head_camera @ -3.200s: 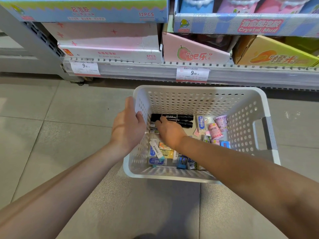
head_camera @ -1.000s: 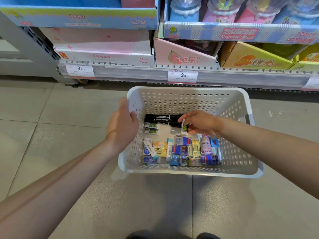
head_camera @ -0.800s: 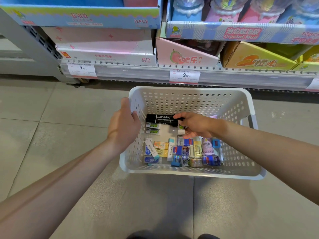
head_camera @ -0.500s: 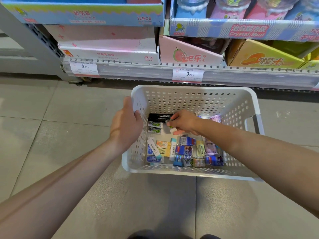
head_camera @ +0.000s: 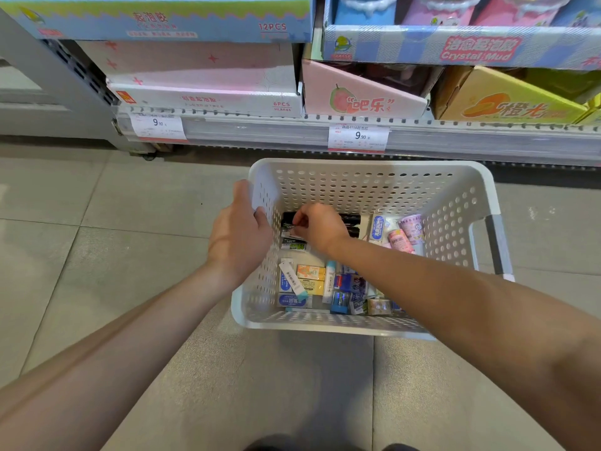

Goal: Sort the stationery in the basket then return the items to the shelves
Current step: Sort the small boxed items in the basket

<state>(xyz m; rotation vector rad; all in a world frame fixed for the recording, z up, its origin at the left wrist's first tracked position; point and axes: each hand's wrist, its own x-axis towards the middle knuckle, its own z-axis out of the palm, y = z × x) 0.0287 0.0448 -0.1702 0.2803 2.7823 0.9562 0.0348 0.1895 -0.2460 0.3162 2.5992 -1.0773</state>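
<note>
The right hand reaches down into the far left corner of the basket, its fingers curled and pinching a small white and green eraser against the floor of the basket, just in front of two black markers that lie side by side along the back wall. A second eraser of the same kind lies just nearer, touching or almost touching the first. The left hand grips the left rim of the basket, thumb hooked over the inside of the wall and fingers on the outside. Nearer the person, along the front of the basket, small packs of erasers and correction tape in blue, yellow and white lie packed close together, partly hidden by the right forearm. In the far right corner lie a white and blue tube and two pink glue sticks, touching one another. The white, perforated basket stands on a grey tiled floor, near the bottom shelf, whose edge carries two price tags. On the shelf stand pink, blue and orange display boxes.
</note>
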